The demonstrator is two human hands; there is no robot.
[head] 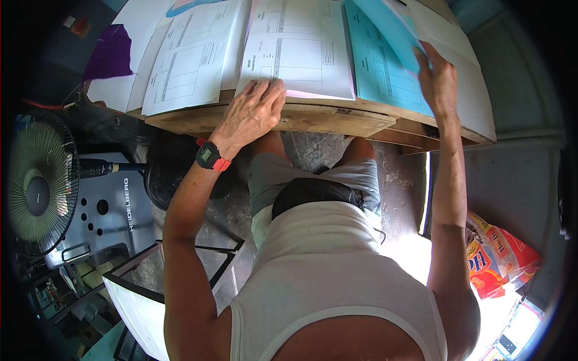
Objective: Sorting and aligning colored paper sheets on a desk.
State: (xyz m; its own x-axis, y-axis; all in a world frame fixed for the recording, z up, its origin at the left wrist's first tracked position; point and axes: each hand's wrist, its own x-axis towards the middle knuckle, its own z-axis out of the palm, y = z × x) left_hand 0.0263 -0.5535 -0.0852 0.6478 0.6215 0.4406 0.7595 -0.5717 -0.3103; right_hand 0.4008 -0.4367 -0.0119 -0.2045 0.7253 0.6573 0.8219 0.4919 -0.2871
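Three stacks of printed form sheets lie side by side on a wooden table. My left hand (257, 108) rests with its fingertips on the near edge of the middle white stack (300, 54); pink paper shows beneath that stack. My right hand (437, 79) pinches a blue sheet (388, 31) by its edge, lifted and slanting above the blue printed stack (384, 72). Another white printed stack (189, 58) lies to the left. The far ends of the stacks are cut off by the picture's top edge.
A purple cloth (108, 54) lies at the table's left corner. The wooden table edge (271, 119) curves before my knees. A standing fan (40, 194) and a grey Heidelberg panel (113, 203) are at the left, a black-edged frame (140, 289) below them. A red plastic bag (496, 257) is at the right.
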